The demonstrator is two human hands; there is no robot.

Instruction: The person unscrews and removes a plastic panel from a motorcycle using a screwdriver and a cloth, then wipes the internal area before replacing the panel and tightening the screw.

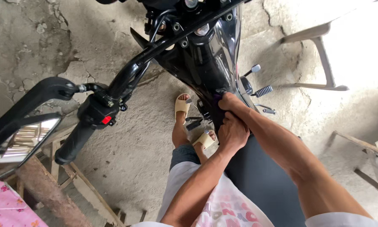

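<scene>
I look down on a black motorcycle (205,63) from beside its seat (260,176). My right hand (232,103) is closed on a dark purple cloth (218,99) pressed against the rear of the fuel tank. My left hand (233,133) sits just below it, fingers curled against the tank where it meets the seat, touching the right wrist. What the left hand grips is hidden. My feet in beige sandals (182,106) stand on the concrete beside the bike.
The left handlebar grip (73,143) with a red switch (106,120) and a mirror (22,141) juts toward me at left. A footpeg (262,91) sticks out at right. Wooden frames (83,185) and a pink cloth (8,208) lie lower left; a plastic chair (323,63) stands upper right.
</scene>
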